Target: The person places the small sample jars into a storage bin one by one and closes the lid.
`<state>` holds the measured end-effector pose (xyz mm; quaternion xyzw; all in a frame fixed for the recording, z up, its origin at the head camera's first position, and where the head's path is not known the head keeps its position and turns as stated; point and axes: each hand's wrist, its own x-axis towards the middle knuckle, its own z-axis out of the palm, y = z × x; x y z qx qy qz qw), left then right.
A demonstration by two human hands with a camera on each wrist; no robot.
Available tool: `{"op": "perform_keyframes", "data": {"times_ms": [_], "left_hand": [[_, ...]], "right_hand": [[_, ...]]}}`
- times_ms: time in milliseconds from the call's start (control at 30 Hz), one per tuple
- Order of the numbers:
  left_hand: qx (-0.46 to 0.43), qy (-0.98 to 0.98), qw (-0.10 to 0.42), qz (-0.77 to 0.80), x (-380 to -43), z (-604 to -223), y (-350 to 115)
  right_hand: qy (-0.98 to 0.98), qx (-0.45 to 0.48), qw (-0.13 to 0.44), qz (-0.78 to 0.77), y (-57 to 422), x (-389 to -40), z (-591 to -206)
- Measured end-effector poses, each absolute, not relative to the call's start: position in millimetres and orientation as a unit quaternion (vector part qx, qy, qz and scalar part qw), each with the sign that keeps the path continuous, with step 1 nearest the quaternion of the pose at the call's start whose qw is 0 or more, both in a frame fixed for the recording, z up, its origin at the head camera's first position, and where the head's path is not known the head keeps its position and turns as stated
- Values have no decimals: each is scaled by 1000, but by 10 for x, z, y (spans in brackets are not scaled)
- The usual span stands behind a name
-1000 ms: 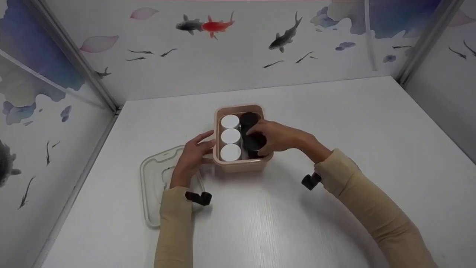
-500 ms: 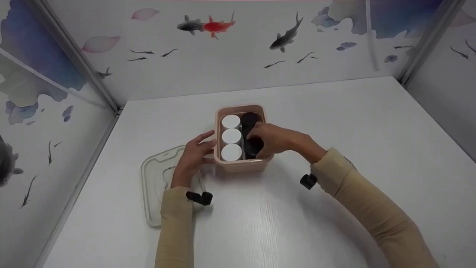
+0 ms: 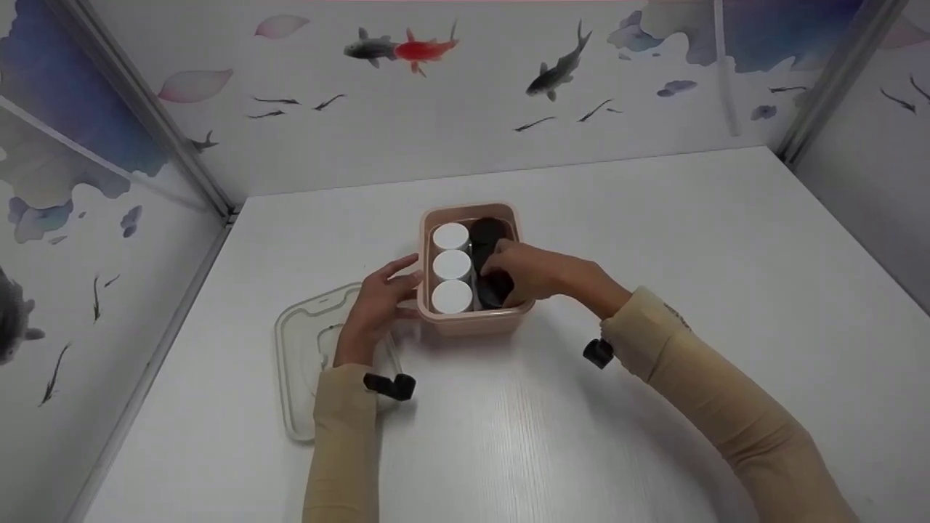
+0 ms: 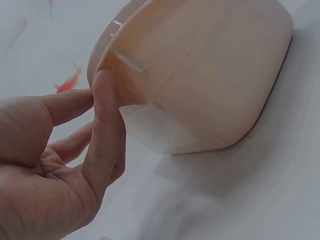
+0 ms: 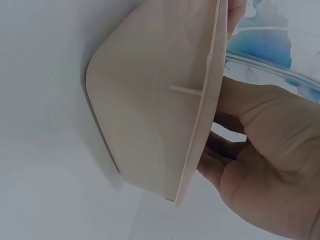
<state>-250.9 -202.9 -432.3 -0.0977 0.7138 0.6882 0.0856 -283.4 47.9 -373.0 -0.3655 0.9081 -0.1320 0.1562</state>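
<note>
A pink plastic box (image 3: 476,327) stands on the table, uncovered. In its left half, three round white-topped things (image 3: 452,266), like capped jars, sit in a row. Dark round-topped things fill the right half; the far one (image 3: 488,230) shows best. My right hand (image 3: 541,270) reaches over the right rim, its thumb and fingers around the near black round jar (image 3: 494,290), partly covered by the hand. At the left rim (image 4: 107,37), my left hand (image 3: 378,301) holds the box's edge between thumb and fingers. In the right wrist view the box wall hides the right fingertips.
A pale, rounded rectangular lid (image 3: 298,378) lies flat on the white table (image 3: 552,436), partly under the left forearm. Panels painted with fish (image 3: 558,73) enclose the table at the back and sides.
The right hand and wrist have shifted slightly left and lower into the box, around the near black jar. The left hand, box and lid stay where they were.
</note>
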Motion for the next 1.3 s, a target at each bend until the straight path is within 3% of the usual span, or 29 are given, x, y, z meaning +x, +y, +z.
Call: {"op": "perform_keyframes", "data": {"times_ms": [500, 733, 1067, 1300], "left_hand": [[-123, 741, 90, 654, -2454, -4195, -1970], [-114, 763, 85, 631, -2308, -4092, -1967], [-92, 830, -8, 550, -1914, -4062, -2161], [-120, 878, -64, 460, -1560, -4035, -2525]], "right_hand": [[900, -368, 166, -166, 488, -2835, -3744], [890, -373, 90, -245, 447, -2766, -3726], [827, -341, 27, -445, 233, -2464, -3745], [742, -308, 99, -587, 34, -2254, -3758]]}}
